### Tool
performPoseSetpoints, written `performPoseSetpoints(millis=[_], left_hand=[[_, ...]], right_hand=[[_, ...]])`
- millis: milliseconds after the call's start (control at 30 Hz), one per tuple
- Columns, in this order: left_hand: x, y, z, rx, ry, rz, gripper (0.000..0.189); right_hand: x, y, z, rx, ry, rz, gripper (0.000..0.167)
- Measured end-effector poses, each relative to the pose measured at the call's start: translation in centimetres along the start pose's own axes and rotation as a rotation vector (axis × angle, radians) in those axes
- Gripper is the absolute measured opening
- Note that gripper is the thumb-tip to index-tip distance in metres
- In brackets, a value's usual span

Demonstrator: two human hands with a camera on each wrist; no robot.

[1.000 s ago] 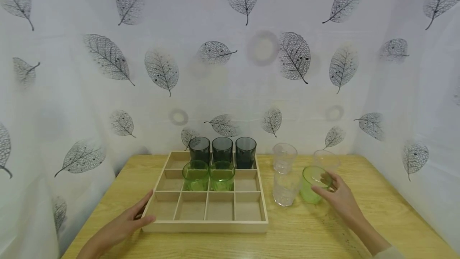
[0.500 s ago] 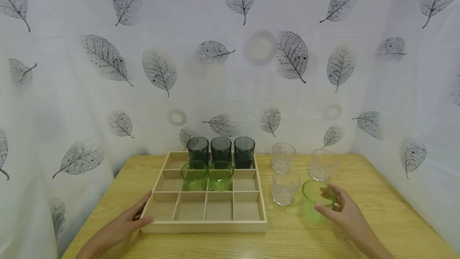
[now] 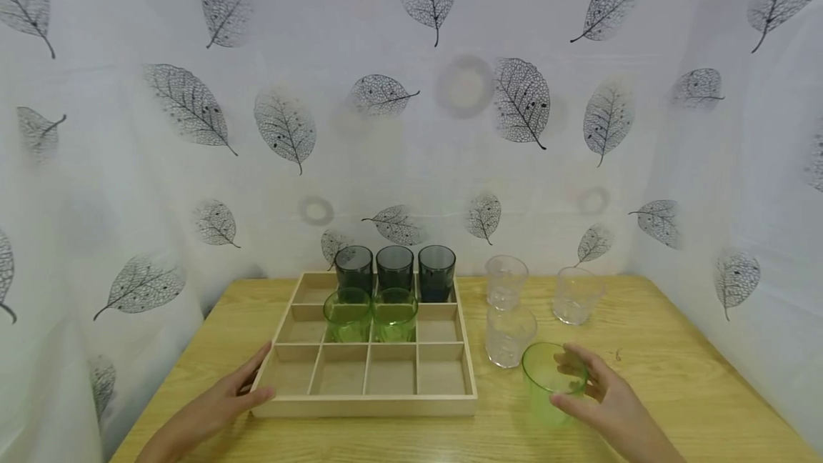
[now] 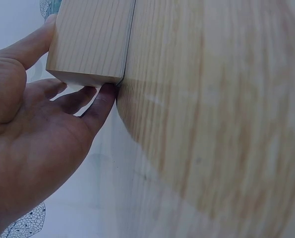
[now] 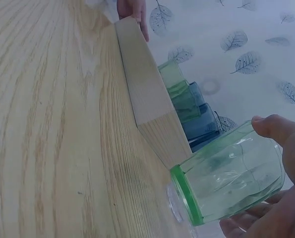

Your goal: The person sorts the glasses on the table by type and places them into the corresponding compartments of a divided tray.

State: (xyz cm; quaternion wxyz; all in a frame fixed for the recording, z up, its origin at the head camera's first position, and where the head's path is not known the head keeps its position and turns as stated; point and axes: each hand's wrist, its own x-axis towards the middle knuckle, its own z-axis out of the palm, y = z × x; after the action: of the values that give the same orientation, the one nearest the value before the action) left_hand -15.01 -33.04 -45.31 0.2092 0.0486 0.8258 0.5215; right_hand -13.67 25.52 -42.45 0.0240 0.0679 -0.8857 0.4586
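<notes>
Here's your right hand (image 3: 606,402), grip curled round a green glass (image 3: 543,388) just right of the tray (image 3: 363,407), while your left hand (image 3: 218,397) pinches that tray's near left corner!

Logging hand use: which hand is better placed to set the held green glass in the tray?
Probably the right hand: it holds that green glass, right of the tray. The left hand grips the tray's left side, across from it.

In the head view, the held green glass (image 3: 542,393) seems partly blurred.
</notes>
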Motion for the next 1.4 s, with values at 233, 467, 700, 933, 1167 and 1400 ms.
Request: performPoseSetpoints(millis=[233,467,700,933,1167,1400], left_hand=[[0.0,0.1,-0.1,-0.011,-0.024,0.004,0.083],[0.0,0.1,-0.1,-0.016,-0.026,-0.008,0.082],[0.0,0.1,-0.1,-0.012,-0.008,-0.006,0.082],[-0.1,0.1,0.0,0.004,-0.003,0.019,0.082],[-0.1,0.2,0.0,0.003,0.0,0.012,0.081],[-0.1,0.3,0.0,0.001,-0.008,0.015,0.081]], right_hand=[[-0.3,-1.5,1.2,0.08,-0.096,0.002,0.075],[-0.1,-3.4,2.1,0.064,-0.109,-0.046,0.078],[0.6,-5.1,2.9,0.101,-0.099,-0.122,0.075],[2.1,-6.6,4.2,0.19,-0.096,-0.097,0.078],[4.4,-7.4,6.0,0.272,-0.086,-0.07,0.086],[7.0,-8.2,8.3,0.272,-0.033,-0.043,0.089]])
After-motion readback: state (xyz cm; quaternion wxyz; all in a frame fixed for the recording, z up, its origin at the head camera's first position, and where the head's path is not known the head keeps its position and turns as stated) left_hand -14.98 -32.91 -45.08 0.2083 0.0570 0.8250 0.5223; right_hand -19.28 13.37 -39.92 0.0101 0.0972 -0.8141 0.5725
